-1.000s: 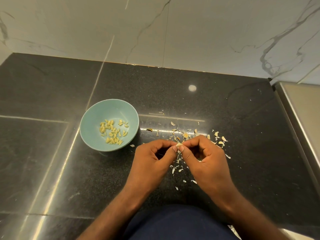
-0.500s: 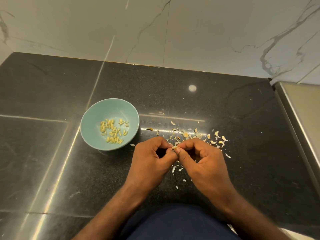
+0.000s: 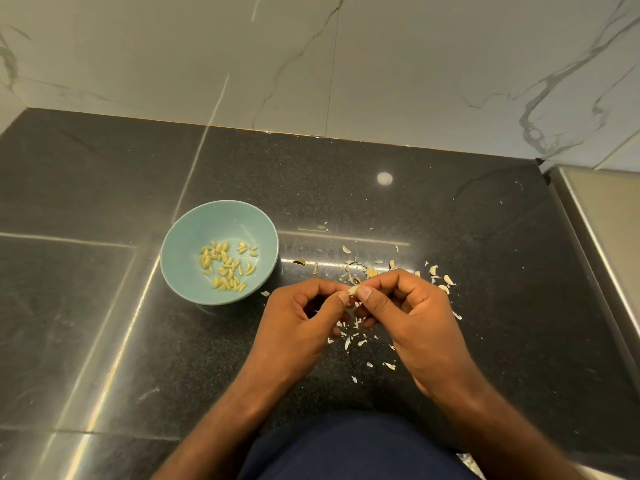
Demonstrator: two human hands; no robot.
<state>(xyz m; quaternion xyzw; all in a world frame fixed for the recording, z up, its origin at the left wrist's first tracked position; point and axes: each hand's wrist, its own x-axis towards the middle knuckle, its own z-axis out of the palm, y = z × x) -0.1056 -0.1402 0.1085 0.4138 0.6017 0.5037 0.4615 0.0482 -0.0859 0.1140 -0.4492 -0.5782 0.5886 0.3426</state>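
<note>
Black counter — left hand, right hand both pinch small pale seed, husk partly on.

Small pale seed, seemingly part-shelled, pinched between both thumbs, above counter

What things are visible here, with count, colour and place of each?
countertop: one, black, speckled
wall: one, white marble, behind the countertop
metal surface: one, grey, far right
bowl: one, teal, on the countertop, left of centre
kernels: many, yellowish, inside the bowl
shell bits: many, pale, scattered on the countertop, right of the bowl
seed: one, pale, between left hand and right hand
left hand: one, pinches the seed
right hand: one, pinches the seed
</note>
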